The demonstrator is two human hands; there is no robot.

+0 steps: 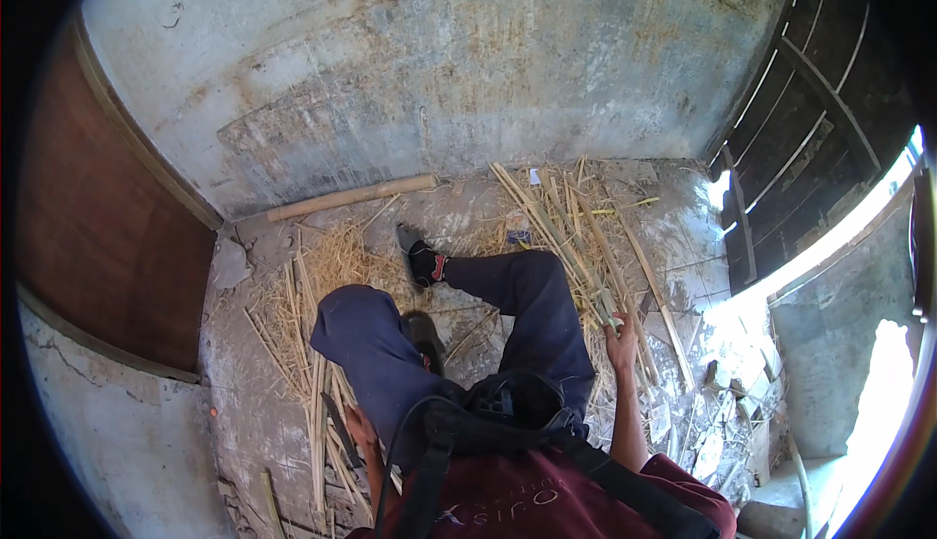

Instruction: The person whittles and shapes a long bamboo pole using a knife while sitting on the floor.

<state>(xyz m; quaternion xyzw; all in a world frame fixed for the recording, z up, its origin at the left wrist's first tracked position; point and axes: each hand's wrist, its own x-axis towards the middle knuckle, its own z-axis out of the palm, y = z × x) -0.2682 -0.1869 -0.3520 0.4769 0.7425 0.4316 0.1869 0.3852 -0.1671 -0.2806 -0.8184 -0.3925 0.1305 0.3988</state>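
Note:
My right hand is closed round the near end of a bamboo strip, at the edge of a loose pile of long split strips on the floor right of my legs. Low beside my left knee is my left hand, partly covered by the leg. A dark, flat, blade-like piece lies right next to its fingers; whether they grip it cannot be made out. More pale bamboo strips run along the floor on that side.
Curly shavings cover the floor ahead of my feet. A thick bamboo pole lies along the stained wall. Rubble is heaped at the right near a bright opening. Brown boards stand at the left, dark planks at the right.

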